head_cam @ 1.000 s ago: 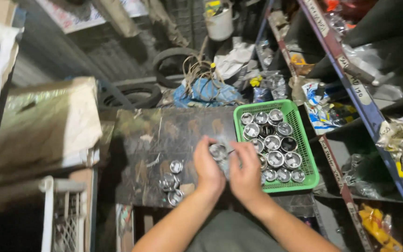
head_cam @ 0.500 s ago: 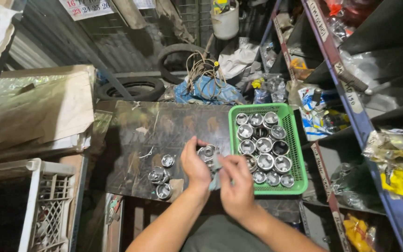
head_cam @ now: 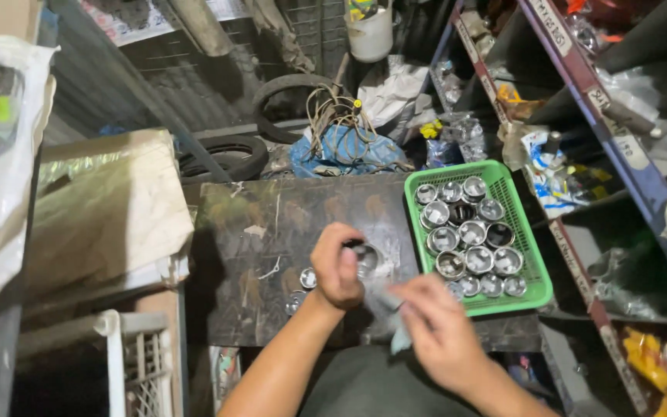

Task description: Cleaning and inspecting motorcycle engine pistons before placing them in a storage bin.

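Observation:
My left hand (head_cam: 336, 266) is closed around a shiny metal cup-shaped part (head_cam: 366, 259) over the dark tabletop (head_cam: 272, 224). My right hand (head_cam: 435, 324) is just right of it and lower, blurred, holding a pale cloth (head_cam: 399, 340). A green plastic basket (head_cam: 538, 270) at the right of the table holds several similar metal cups (head_cam: 468, 232). A few loose metal cups (head_cam: 303, 287) lie on the table just left of my left hand.
Metal shelving (head_cam: 619, 139) with bags and clutter runs along the right. Cardboard and plastic sheeting (head_cam: 102, 208) cover a stack at left, with a white crate (head_cam: 137, 363) below. Tyres (head_cam: 225, 154), a wire bundle (head_cam: 333, 116) and a blue bag lie behind the table.
The view has shifted slightly. My left hand stays on the metal cup while my right hand has dropped down and to the right with the cloth.

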